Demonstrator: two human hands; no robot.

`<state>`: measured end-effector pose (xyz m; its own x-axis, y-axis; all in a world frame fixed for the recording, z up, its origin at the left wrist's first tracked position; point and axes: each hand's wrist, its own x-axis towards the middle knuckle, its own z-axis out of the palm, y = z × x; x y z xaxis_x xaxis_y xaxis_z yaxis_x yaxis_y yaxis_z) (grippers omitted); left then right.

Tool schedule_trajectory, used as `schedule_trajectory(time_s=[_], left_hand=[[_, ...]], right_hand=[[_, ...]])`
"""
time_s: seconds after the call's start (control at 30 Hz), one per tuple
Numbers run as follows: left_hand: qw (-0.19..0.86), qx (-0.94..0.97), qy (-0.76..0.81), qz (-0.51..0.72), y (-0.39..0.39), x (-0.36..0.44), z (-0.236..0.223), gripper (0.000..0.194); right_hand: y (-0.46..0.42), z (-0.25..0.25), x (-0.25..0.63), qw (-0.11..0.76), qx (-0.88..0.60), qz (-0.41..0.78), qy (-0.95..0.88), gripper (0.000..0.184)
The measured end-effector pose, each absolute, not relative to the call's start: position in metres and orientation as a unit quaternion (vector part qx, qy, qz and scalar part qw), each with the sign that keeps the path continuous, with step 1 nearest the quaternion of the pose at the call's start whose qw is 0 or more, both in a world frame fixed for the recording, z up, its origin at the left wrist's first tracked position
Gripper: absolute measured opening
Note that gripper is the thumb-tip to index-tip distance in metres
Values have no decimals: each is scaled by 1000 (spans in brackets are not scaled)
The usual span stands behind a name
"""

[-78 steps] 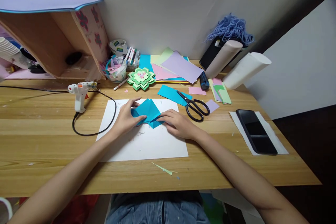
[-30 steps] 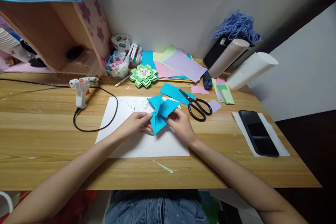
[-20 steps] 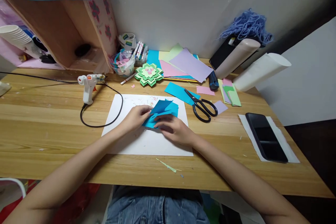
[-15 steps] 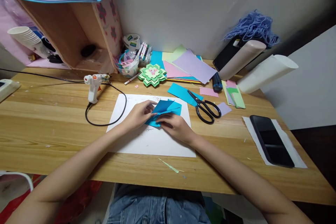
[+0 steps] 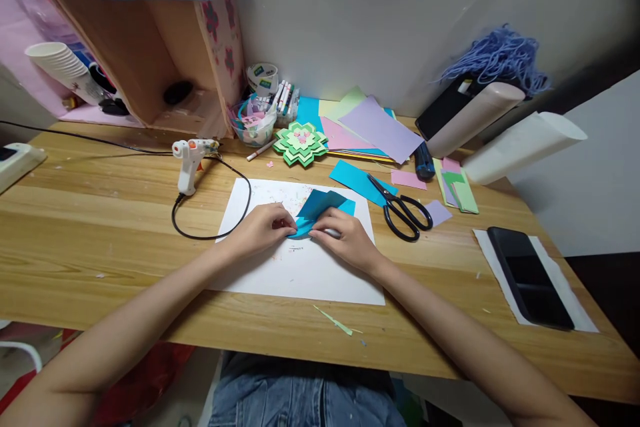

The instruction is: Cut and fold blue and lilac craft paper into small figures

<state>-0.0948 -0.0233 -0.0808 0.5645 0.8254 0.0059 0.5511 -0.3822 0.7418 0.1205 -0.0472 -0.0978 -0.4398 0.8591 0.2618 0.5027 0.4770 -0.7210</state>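
Note:
A folded piece of blue paper [image 5: 320, 203] is held between my two hands, over a white sheet [image 5: 300, 277] on the desk. My left hand [image 5: 267, 227] pinches its left lower edge between thumb and fingers. On the other side, my right hand [image 5: 345, 237] pinches the lower edge near the middle, its fingers covering part of the paper. The upper flaps stand up and lean apart. Black-handled scissors [image 5: 403, 210] lie right of my hands, partly on a blue paper strip [image 5: 357, 180].
A white glue gun [image 5: 190, 163] with a looped cord stands on the left. Behind my hands are a green layered paper flower [image 5: 301, 143], a tub of scraps [image 5: 254, 127] and a coloured paper stack [image 5: 380, 130]. A phone [image 5: 530, 277] lies at the right.
Both hands have come lower on the blue paper, now pinching its bottom edge. The paper's lower part is folded up more and its flaps rise. The whole view has shifted slightly.

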Motion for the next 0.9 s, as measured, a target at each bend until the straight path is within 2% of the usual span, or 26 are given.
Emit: schedule_trajectory(time_s=[0.17, 0.37, 0.5, 0.9], left_hand=[[347, 795, 457, 197, -21, -97, -84, 10], [370, 780, 469, 184, -21, -101, -81, 21], [389, 764, 477, 191, -21, -101, -82, 19], [368, 755, 513, 178, -22, -97, -83, 15]], right_hand=[[-47, -97, 115, 299, -459, 278, -789, 9], [-48, -97, 109, 269, -482, 239, -799, 7], [-49, -99, 108, 260, -482, 215, -809, 7], [-51, -107, 104, 210, -485, 109, -842, 15]])
